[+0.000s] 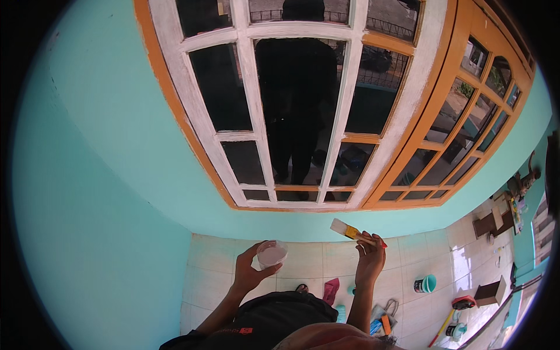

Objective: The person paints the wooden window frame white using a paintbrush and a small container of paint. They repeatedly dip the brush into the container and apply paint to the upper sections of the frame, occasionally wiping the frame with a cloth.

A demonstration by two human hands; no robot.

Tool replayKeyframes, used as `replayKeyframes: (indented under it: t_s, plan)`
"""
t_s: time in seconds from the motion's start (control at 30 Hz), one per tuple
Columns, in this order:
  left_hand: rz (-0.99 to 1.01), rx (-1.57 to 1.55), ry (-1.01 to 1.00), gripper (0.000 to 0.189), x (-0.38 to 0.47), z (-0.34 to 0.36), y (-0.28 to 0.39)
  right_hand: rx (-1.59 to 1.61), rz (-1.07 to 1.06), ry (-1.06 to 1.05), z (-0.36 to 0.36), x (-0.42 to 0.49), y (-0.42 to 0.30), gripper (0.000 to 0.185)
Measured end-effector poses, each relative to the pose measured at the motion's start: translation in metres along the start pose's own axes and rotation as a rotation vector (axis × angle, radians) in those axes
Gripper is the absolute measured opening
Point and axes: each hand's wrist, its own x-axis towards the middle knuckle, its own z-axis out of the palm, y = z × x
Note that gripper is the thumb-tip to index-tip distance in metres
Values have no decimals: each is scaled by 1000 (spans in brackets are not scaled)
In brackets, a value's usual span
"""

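Note:
My left hand point(251, 267) holds a clear plastic cup point(272, 254) of pale paint around its side. In my right hand point(371, 262) is a paintbrush point(351, 231), gripped by its wooden handle. Its bristles are coated white and point up and to the left, apart from the cup and the window. Before me stands a window frame point(302, 29) with glass panes, mostly covered in streaky white paint. Orange-brown still shows on its outer edge and on several bars at the right. A dark reflection fills the middle pane point(299, 109).
An orange-brown window point(459, 144) adjoins at right. Turquoise wall point(109, 175) surrounds both. On the tiled floor point(302, 262) are a pink cloth point(331, 291), a paint bucket point(425, 284), a bag point(385, 319) and a yellow pole point(441, 328). Brown wooden pieces point(490, 291) lie farther right.

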Motion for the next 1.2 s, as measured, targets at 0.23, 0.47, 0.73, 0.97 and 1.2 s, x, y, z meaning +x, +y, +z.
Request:
replayKeyframes:
  t_s: [0.23, 0.47, 0.73, 0.97, 1.2]
  plan:
    - [37, -18, 10, 53, -31, -52, -9, 35, 4, -148, 65, -42, -13, 31]
    - [62, -113, 15, 56, -63, -98, -35, -76, -88, -298, 129, -102, -15, 29]
    - [109, -151, 31, 55, -89, -130, -49, -147, -124, -384, 161, -155, -4, 30]
    - [154, -102, 64, 55, -92, -150, -52, -241, -327, -619, 187, -167, -6, 35]
    - [275, -115, 49, 58, -96, -167, -46, -446, -618, -1094, 209, -170, -37, 41]
